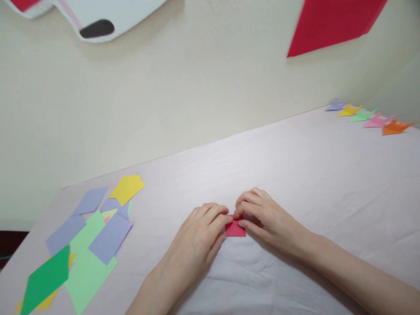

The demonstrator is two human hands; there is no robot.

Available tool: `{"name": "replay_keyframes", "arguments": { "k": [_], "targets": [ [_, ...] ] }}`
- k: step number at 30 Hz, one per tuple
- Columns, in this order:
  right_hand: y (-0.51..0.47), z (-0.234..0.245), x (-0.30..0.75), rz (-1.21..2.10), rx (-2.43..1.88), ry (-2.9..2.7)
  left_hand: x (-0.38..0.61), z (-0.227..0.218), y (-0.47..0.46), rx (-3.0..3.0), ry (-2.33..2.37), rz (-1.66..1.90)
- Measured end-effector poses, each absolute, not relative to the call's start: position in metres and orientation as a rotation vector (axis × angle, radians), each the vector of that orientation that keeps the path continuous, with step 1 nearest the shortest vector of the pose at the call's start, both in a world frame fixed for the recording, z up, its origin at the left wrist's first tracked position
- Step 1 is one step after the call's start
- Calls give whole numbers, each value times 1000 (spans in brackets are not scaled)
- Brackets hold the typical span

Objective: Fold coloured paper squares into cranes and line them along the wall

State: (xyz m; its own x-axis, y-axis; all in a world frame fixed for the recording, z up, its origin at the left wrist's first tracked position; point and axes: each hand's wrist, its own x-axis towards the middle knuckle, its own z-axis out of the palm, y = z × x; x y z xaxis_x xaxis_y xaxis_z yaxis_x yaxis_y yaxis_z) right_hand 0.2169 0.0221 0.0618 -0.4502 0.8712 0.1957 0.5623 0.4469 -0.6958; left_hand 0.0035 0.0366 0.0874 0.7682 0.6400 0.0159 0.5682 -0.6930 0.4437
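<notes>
A small folded square of red origami paper lies on the cloth in front of me, with crease lines across its face. My left hand curves over its left side, fingers together and the index fingertip pressing the upper left edge. From the other side, my right hand grips the upper right part between thumb and bent fingers. The fingertips hide the paper's top edge and right corner.
Loose sheets of coloured paper lie at left, among them a purple sheet, a yellow sheet and a dark green sheet. Several folded figures, including an orange one, stand at far right. Behind is a wall with a red shape.
</notes>
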Motion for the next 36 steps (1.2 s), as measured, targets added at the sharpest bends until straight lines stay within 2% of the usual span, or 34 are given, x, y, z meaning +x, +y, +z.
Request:
{"name": "replay_keyframes", "arguments": {
  "k": [30,36],
  "targets": [
    [25,63,227,710,-1204,-2240,21,77,28,2515,1005,308],
    [25,65,232,802,-1148,-2243,21,78,30,2379,999,376]
  ]
}}
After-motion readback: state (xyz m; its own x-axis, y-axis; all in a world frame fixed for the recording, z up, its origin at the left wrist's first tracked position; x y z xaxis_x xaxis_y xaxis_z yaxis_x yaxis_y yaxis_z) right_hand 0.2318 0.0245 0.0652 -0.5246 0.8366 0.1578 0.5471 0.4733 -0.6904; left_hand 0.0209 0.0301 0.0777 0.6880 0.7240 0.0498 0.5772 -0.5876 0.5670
